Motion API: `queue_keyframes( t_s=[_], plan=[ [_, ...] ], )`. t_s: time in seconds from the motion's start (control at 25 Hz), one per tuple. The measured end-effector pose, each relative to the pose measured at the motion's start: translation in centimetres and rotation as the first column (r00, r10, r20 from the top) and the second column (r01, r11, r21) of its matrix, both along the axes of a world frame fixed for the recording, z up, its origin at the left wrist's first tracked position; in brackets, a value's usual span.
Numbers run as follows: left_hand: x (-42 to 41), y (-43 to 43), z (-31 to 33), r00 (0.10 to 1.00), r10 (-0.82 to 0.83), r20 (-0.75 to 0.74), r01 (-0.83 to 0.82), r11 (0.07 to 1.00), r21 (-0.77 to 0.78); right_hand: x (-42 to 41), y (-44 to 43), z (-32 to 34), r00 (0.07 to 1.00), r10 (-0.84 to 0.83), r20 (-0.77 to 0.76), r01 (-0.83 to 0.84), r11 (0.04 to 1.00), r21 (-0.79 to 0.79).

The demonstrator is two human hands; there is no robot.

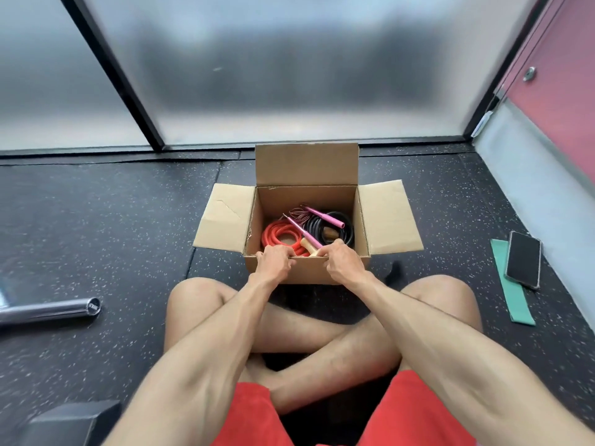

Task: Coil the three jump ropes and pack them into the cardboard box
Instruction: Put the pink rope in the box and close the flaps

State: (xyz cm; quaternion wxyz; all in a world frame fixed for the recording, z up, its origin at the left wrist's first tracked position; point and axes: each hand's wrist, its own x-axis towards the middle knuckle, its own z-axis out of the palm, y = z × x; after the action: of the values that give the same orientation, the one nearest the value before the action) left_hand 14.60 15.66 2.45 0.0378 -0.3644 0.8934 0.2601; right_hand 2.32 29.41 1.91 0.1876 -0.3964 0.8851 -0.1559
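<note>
red rope (278, 234), black rope (347, 231) and pink rope (325, 217) all lie coiled inside the cardboard box (225, 217). left hand (273, 263) and right hand (344, 263) each grip its near rim, fingers curled over. packing looks done, flaps open.

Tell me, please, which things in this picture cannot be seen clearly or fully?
All in the head view:
1. Red rope: its near coils are hidden by the left hand and the cardboard box rim.
2. Black rope: partly under the pink handles.
3. Metal bar: cut off by the left edge; its end-cap print is too small.
4. Behind the frosted glass: blurred.
</note>
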Motion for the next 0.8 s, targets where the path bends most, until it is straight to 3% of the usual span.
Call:
queue_keyframes(
  t_s=[0.24,0.28,0.36,0.48,0.64,0.72,0.8],
  plan=[
    [2.0,0.5,0.7,0.993,-0.082,0.088,0.081,0.997,0.010,1.0,0.7,0.2,0.986,0.067,0.152,-0.078,0.995,0.068],
    [2.3,0.1,0.9,0.993,-0.088,0.079,0.085,0.996,0.039,0.7,0.9,0.7,0.980,0.095,0.177,-0.110,0.991,0.074],
    [2.8,-1.2,1.5,0.997,-0.022,-0.074,0.026,0.998,0.059,-0.3,1.5,2.5,0.979,0.112,0.169,-0.121,0.992,0.039],
    [3.1,-4.1,2.9,0.950,0.149,-0.276,-0.192,0.972,-0.137,-3.3,2.2,4.8,1.000,-0.009,0.000,0.009,0.995,-0.103],
    [3.7,-7.2,5.0,0.855,0.495,-0.157,-0.515,0.847,-0.134,-7.6,4.5,5.6,0.928,-0.245,-0.281,0.225,0.969,-0.100],
    [4.1,-8.6,4.9,0.770,0.630,-0.100,-0.634,0.773,-0.024,-8.9,5.7,5.7,0.872,-0.411,-0.267,0.409,0.910,-0.066],
    [4.6,-9.9,4.1,0.719,0.692,-0.062,-0.691,0.722,0.046,-10.0,6.6,5.5,0.825,-0.544,-0.157,0.546,0.837,-0.030]
  ],
)
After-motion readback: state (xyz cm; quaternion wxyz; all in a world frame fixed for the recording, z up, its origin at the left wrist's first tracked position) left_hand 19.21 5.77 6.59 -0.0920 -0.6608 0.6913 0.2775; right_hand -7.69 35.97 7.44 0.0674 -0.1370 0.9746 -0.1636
